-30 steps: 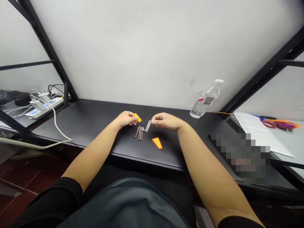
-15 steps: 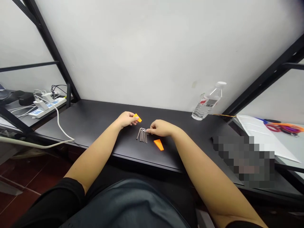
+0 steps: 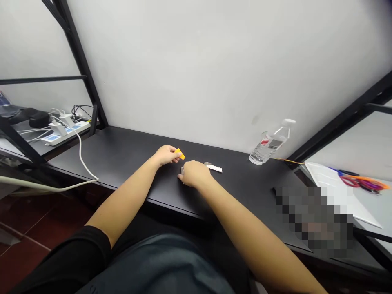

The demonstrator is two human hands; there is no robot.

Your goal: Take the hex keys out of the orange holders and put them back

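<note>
My left hand (image 3: pixel 167 155) is closed in a pinch on a small orange plastic piece (image 3: pixel 179 154), just above the black desk (image 3: pixel 122 155). My right hand (image 3: pixel 193 174) lies knuckles-up on the desk right beside it, fingers curled down over the bundle of metal hex keys. Only one key tip (image 3: pixel 182 170) shows at the hand's left edge. A small pale strip with a metallic end (image 3: pixel 213 167) lies on the desk just behind the right hand. The second orange wedge seen earlier is hidden under my right hand or arm.
A clear water bottle (image 3: pixel 271 143) lies at the back right by the wall. A power strip with chargers (image 3: pixel 65 130) and a white cable (image 3: pixel 81 159) sit at left. Papers and scissors (image 3: pixel 352 179) lie on the right-hand table. Black frame posts stand on both sides.
My right hand lowered the hex keys onto the desk, gathered them and slid left over them, covering the keys and the orange wedge. The left hand stayed in place. The view shifted.
</note>
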